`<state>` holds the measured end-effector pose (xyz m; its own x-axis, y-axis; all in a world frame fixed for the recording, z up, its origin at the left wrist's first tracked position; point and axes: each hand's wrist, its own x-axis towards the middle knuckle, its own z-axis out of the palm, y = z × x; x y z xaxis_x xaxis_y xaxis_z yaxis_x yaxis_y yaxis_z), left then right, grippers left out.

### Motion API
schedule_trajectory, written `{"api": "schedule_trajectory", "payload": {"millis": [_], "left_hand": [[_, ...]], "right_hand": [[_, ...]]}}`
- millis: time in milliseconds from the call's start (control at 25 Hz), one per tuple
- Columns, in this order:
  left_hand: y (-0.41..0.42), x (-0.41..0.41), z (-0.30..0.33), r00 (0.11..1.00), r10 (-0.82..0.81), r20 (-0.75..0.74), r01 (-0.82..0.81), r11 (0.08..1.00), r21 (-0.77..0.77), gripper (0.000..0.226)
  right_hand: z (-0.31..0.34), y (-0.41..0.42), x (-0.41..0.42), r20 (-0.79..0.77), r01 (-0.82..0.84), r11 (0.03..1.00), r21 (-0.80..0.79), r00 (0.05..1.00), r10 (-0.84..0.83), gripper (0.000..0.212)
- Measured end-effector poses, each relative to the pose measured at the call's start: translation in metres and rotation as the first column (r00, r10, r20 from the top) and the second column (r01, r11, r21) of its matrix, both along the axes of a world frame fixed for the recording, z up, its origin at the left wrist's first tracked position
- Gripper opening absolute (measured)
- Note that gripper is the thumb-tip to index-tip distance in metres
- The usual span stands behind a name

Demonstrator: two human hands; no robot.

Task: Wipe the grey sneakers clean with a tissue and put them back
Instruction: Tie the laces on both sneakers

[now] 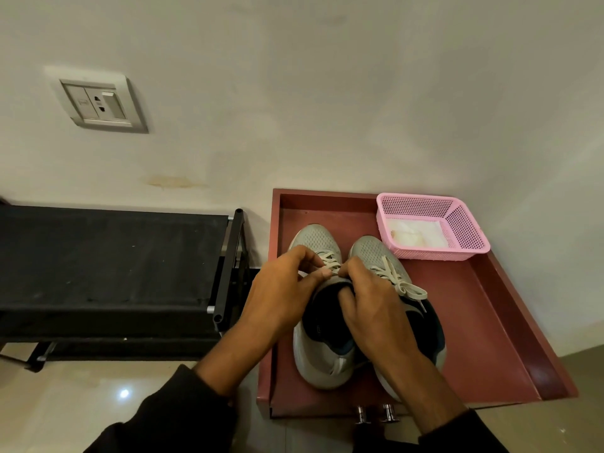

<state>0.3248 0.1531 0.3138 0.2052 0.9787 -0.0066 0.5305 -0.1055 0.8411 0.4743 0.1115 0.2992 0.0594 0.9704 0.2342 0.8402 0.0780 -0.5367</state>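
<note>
Two grey sneakers stand side by side, toes toward the wall, on a dark red tray-like top (pixel 483 322). The left sneaker (pixel 315 238) has a mesh toe and pale laces. The right sneaker (pixel 372 250) has its laces tied in a bow. My left hand (pixel 277 299) pinches the left sneaker's laces near the tongue. My right hand (pixel 376 305) grips the edge of that sneaker's opening, fingers curled inside the collar. White tissues (pixel 415 235) lie in a pink mesh basket (pixel 464 233) at the tray's far right corner.
A black fabric-topped rack (pixel 108 259) stands to the left, its frame post (pixel 228 266) close to the tray. The wall behind carries a switch and socket plate (pixel 101 104). Two metal knobs (pixel 376 413) stick out under the tray's front edge. Glossy floor tiles lie below.
</note>
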Motion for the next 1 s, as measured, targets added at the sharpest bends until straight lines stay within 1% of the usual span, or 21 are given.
{"api": "schedule_trajectory", "payload": {"millis": [120, 200, 240, 280, 320, 360, 400, 440, 480, 520, 560, 600, 640, 680, 760, 800, 840, 880, 920, 960, 1000], "left_hand": [[0.003, 0.0, 0.0, 0.999, -0.033, 0.018, 0.034, 0.997, -0.067, 0.023], [0.006, 0.001, -0.001, 1.0, -0.012, -0.026, 0.011, 0.999, -0.038, 0.024], [0.008, 0.002, 0.0, 1.0, 0.012, -0.002, -0.012, 0.999, -0.036, 0.024], [0.01, 0.001, 0.001, 0.993, 0.047, 0.111, -0.037, 0.996, -0.084, 0.023], [0.011, 0.001, 0.003, 0.951, 0.086, 0.298, -0.032, 0.983, -0.181, 0.021], [0.012, 0.0, 0.007, 0.857, 0.135, 0.498, 0.015, 0.958, -0.286, 0.018], [0.014, -0.001, 0.011, 0.735, 0.19, 0.651, 0.071, 0.933, -0.352, 0.015], [0.014, -0.003, 0.014, 0.638, 0.23, 0.735, 0.094, 0.924, -0.372, 0.013], [0.016, -0.004, 0.015, 0.587, 0.266, 0.764, 0.068, 0.925, -0.374, 0.012], [0.017, -0.005, 0.015, 0.567, 0.312, 0.763, 0.004, 0.925, -0.381, 0.012], [0.019, -0.007, 0.014, 0.567, 0.375, 0.733, -0.095, 0.914, -0.394, 0.014], [0.02, -0.008, 0.012, 0.566, 0.447, 0.692, -0.207, 0.89, -0.406, 0.017], [0.02, -0.01, 0.01, 0.54, 0.521, 0.661, -0.309, 0.853, -0.42, 0.02], [0.02, -0.012, 0.009, 0.492, 0.58, 0.649, -0.388, 0.814, -0.432, 0.023], [0.021, -0.015, 0.008, 0.405, 0.614, 0.678, -0.476, 0.774, -0.417, 0.029], [0.021, -0.015, 0.009, 0.385, 0.608, 0.695, -0.502, 0.769, -0.395, 0.03], [0.022, -0.016, 0.008, 0.386, 0.604, 0.697, -0.527, 0.765, -0.371, 0.029], [0.023, -0.016, 0.006, 0.415, 0.611, 0.674, -0.541, 0.761, -0.358, 0.028], [0.024, -0.017, 0.003, 0.479, 0.626, 0.615, -0.533, 0.765, -0.362, 0.027], [0.024, -0.017, 0.0, 0.573, 0.625, 0.53, -0.493, 0.78, -0.386, 0.026], [0.023, -0.017, -0.003, 0.699, 0.588, 0.407, -0.446, 0.803, -0.395, 0.029]], "right_hand": [[0.002, -0.001, -0.001, -0.003, -0.051, 0.998, 0.023, 0.999, 0.051, 0.014], [0.001, -0.002, -0.002, -0.001, -0.054, 0.998, 0.021, 0.999, 0.054, 0.014], [0.001, -0.002, -0.003, 0.003, -0.045, 0.999, 0.016, 0.999, 0.045, 0.015], [-0.001, -0.002, -0.003, 0.009, -0.034, 0.999, 0.012, 0.999, 0.033, 0.014], [-0.001, -0.002, -0.002, 0.015, -0.022, 1.0, 0.011, 1.0, 0.022, 0.012], [-0.002, -0.002, -0.001, 0.019, -0.01, 1.0, 0.01, 1.0, 0.01, 0.011], [-0.002, -0.003, -0.001, 0.018, 0.001, 1.0, 0.007, 1.0, -0.001, 0.01], [-0.002, -0.003, -0.001, 0.014, 0.007, 1.0, 0.006, 1.0, -0.008, 0.01], [-0.001, -0.004, -0.001, 0.008, 0.01, 1.0, 0.009, 1.0, -0.01, 0.011], [0.0, -0.005, -0.001, 0.003, 0.013, 1.0, 0.015, 1.0, -0.013, 0.012], [0.0, -0.005, -0.002, -0.003, 0.019, 1.0, 0.024, 1.0, -0.019, 0.013], [0.0, -0.005, -0.002, -0.009, 0.029, 0.999, 0.032, 1.0, -0.029, 0.013], [0.0, -0.004, -0.002, -0.014, 0.04, 0.999, 0.036, 0.999, -0.039, 0.012], [0.0, -0.005, -0.002, -0.017, 0.048, 0.998, 0.032, 0.999, -0.048, 0.012], [0.002, -0.005, -0.003, -0.025, 0.059, 0.998, 0.016, 0.998, -0.058, 0.011], [0.003, -0.005, -0.004, -0.029, 0.062, 0.998, 0.012, 0.998, -0.062, 0.011], [0.003, -0.005, -0.004, -0.03, 0.067, 0.998, 0.01, 0.997, -0.067, 0.011], [0.003, -0.005, -0.004, -0.031, 0.073, 0.997, 0.007, 0.997, -0.073, 0.01], [0.003, -0.005, -0.004, -0.038, 0.08, 0.997, 0.003, 0.996, -0.08, 0.01], [0.002, -0.005, -0.004, -0.049, 0.088, 0.996, -0.004, 0.995, -0.088, 0.011], [0.001, -0.004, -0.005, -0.061, 0.097, 0.995, -0.012, 0.993, -0.098, 0.012]]}}
